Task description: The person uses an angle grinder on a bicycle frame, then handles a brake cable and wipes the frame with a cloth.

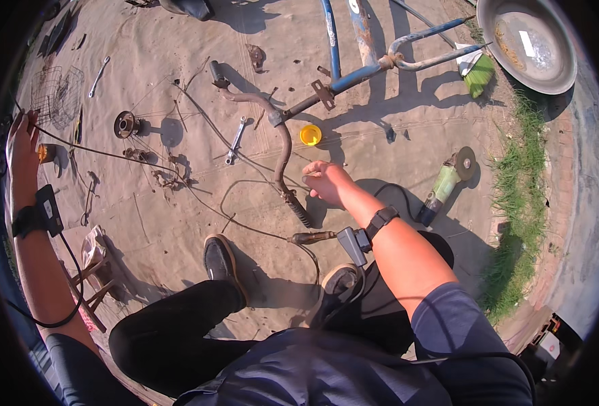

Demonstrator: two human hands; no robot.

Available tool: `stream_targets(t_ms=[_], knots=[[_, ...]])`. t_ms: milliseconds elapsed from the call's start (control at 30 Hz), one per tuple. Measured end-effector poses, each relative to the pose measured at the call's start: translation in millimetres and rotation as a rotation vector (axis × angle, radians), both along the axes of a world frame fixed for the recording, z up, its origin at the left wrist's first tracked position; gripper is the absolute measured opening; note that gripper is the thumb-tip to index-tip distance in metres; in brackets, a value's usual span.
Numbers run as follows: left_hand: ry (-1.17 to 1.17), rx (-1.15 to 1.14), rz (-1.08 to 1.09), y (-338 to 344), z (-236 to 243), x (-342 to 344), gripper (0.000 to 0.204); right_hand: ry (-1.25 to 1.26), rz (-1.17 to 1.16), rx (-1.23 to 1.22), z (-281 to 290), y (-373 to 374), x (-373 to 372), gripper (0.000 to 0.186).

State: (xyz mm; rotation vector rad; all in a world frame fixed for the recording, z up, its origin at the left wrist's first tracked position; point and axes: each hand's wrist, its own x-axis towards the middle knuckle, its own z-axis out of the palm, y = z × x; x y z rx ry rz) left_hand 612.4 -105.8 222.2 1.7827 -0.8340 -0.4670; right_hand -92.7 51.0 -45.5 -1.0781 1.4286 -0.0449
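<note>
At the far left my raised left hand (pixel 23 152) has its fingers closed around a thin dark cable (pixel 106 153). The cable runs from there across the ground toward the middle. My right hand (pixel 326 183) hangs near the centre, fingers curled together; whatever they may pinch is too small to make out. Just left of it is a rusty bicycle handlebar (pixel 284 152), joined to a blue bicycle frame part (pixel 357 78). A yellow cup (pixel 310 134) stands just beyond the right hand. Below lies a tool with a brown handle (pixel 313 237).
A spanner (pixel 235 141) lies left of the handlebar, another spanner (pixel 99 76) farther off. A wheel hub (pixel 126 124) and wire basket (pixel 57 97) are at left. On the right are an angle grinder (pixel 446 183), a green brush (pixel 478 76) and a metal basin (pixel 560 78).
</note>
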Motion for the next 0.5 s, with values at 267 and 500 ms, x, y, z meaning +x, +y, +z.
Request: stream_targets(t_ms=[267,500], knots=[[0.136,0.2,0.093,61.9,-67.6,-22.4,0.025,0.189,0.44,-0.163,-18.0,29.6,11.2,0.043],[0.081,0.333,0.044,84.1,-100.4,-24.8,0.051,0.261,0.487,-0.351,-16.5,49.9,20.8,0.045]])
